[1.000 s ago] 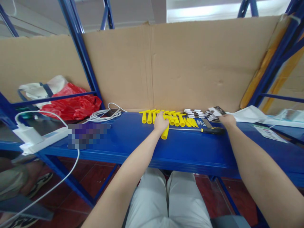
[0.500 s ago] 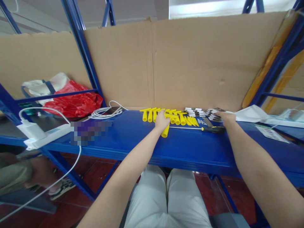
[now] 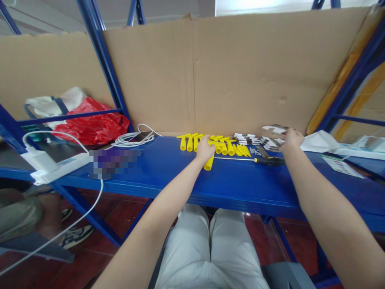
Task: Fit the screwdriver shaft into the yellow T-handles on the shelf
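**Reaching into two piles at once**

The left hand (image 3: 205, 148) lies at the far middle of the blue shelf (image 3: 168, 176). Its grip is curled down over a yellow tube (image 3: 208, 163), whose near end sticks out below the palm. The row of yellow pieces (image 3: 224, 145) lies on both sides of it, close to the cardboard sheet (image 3: 240, 72). Further right, the right hand (image 3: 290, 139) pinches a white card (image 3: 277, 129), raised slightly above the stacks of cards (image 3: 249, 140). A screwdriver (image 3: 266, 160) lies between the hands, on the near side. A coiled white cable (image 3: 132, 140) and a red bag (image 3: 93, 126) sit at the far left.
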A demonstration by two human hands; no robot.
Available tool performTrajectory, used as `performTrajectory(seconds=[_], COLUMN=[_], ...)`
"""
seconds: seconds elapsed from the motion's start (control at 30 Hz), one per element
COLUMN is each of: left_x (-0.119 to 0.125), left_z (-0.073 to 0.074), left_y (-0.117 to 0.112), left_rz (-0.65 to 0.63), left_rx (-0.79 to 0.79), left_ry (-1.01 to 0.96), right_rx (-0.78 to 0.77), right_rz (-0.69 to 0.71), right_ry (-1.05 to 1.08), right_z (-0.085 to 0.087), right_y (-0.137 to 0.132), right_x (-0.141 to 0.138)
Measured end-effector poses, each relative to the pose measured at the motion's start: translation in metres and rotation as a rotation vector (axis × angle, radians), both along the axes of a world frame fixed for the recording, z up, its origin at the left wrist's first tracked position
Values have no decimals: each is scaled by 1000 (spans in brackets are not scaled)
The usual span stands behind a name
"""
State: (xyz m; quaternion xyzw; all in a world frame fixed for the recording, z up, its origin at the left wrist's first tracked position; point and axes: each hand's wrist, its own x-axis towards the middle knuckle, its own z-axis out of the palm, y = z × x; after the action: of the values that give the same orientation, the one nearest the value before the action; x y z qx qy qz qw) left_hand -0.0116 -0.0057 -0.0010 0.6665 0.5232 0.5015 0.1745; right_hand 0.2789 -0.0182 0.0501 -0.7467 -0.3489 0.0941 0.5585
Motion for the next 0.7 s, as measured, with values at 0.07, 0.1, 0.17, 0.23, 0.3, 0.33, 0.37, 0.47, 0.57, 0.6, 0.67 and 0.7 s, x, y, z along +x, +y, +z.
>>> performTrajectory(seconds=[0.07,0.1,0.17,0.23,0.3,0.33,0.37,0.47,0.57,0.6,0.67,0.7], left_x=[1,2,3,4,4,4,3,1,0,-1,-1,-1], left_z=[4,6,10,12,14,14,14,13,13,13,13,13], left_y=[-3,-4,-7,-9,-11,-11,-11,-10,-8,-8,-6,-5], left_rz=[-44,-67,-108,-133,-140,-141,-136,-100,-86,-99,-132,-147], left_rx=[-7,-17,-56,-109,-164,-189,-214,-266,-288,-293,-299,-300], left_ry=[-65,-110,-218,-330,-404,-418,-421,-407,-410,-410,-405,-403], right_rx=[221,271,279,241,200,175,144,42,-45,-64,-87,-90], right_rz=[34,111,298,491,664,743,796,864,822,800,772,767], right_ry=[304,373,400,402,426,437,449,463,451,447,445,448], right_z=[6,8,10,8,5,2,0,-7,-12,-14,-16,-17], right_y=[-7,-11,-18,-25,-31,-34,-35,-37,-35,-33,-30,-28], right_x=[-20,-32,-56,-77,-93,-99,-103,-105,-101,-100,-98,-97])
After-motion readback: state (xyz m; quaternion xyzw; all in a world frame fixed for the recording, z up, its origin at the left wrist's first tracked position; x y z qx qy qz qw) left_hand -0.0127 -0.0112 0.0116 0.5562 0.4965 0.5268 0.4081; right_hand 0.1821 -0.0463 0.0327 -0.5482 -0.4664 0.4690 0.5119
